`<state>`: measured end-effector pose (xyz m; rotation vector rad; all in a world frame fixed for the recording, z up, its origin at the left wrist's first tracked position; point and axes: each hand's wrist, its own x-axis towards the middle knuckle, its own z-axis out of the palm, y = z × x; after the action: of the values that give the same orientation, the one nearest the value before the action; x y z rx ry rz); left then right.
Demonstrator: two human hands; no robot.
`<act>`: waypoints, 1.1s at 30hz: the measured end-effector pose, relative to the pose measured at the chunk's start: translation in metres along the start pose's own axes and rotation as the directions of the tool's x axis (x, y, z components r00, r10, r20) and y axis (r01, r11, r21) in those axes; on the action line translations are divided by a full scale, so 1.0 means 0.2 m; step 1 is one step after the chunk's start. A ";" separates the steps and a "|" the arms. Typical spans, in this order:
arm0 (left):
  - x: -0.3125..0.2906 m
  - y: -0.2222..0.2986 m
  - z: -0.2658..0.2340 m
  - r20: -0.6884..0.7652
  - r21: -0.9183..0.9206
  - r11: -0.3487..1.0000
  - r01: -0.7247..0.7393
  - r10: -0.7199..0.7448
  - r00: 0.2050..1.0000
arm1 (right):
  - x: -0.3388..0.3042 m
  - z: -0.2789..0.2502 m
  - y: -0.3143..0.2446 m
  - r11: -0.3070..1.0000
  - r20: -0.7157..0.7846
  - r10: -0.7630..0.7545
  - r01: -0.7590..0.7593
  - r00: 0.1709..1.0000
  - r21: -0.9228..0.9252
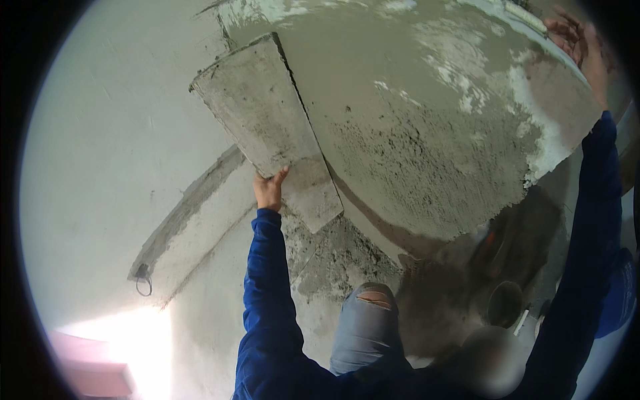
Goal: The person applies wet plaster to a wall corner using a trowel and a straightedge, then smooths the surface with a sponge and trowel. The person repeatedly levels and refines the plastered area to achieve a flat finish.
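Observation:
My left hand [269, 192] grips the lower left edge of a flat rectangular board [270, 110], its thumb on the near face. The board is grey, smeared with dried mortar, and tilted against the edge of the plastered wall. Wet grey plaster [413, 140] covers the surface to its right, smooth above and rough lower down. Far up at the right, my right hand [587, 57] is raised with thumb and fingers apart. A pale rod-like piece [527, 18] lies by its fingertips; whether they touch it I cannot tell.
A mortar-filled groove [190, 200] crosses the white wall at left, ending by a wire loop [144, 287]. Mortar crumbs [340, 260] lie ahead of my knee [370, 320]. A dark round bucket [505, 303] stands lower right, near a white stick [521, 323] and something blue [617, 297].

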<state>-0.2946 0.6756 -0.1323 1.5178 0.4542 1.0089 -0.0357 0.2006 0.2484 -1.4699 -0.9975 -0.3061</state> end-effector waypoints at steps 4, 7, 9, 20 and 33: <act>-0.01 0.03 0.04 -0.019 0.011 1.000 0.016 -0.016 1.000 | 0.00 0.10 -0.06 0.976 -0.031 -0.158 0.151 0.987 -0.155; -0.03 0.05 0.06 -0.047 -0.010 1.000 -0.007 0.006 0.999 | -0.04 0.18 -0.12 0.980 -0.082 -0.120 0.105 0.989 -0.168; -0.05 0.05 0.08 -0.065 -0.026 0.999 -0.027 0.026 0.998 | -0.07 0.22 -0.15 0.983 -0.147 -0.103 0.078 0.984 -0.165; -0.09 0.08 0.11 -0.111 0.036 0.999 -0.036 0.040 0.993 | -0.10 0.21 -0.20 0.988 -0.160 -0.024 -0.001 0.987 -0.155; -0.15 0.05 0.15 -0.112 -0.019 0.997 -0.077 0.075 0.991 | -0.09 0.29 -0.24 0.971 -0.278 0.054 -0.115 0.959 -0.210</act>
<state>-0.2897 0.6331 -0.1302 1.4721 0.4638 1.1586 -0.1023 0.2392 0.2577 -1.6193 -0.6936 -0.5567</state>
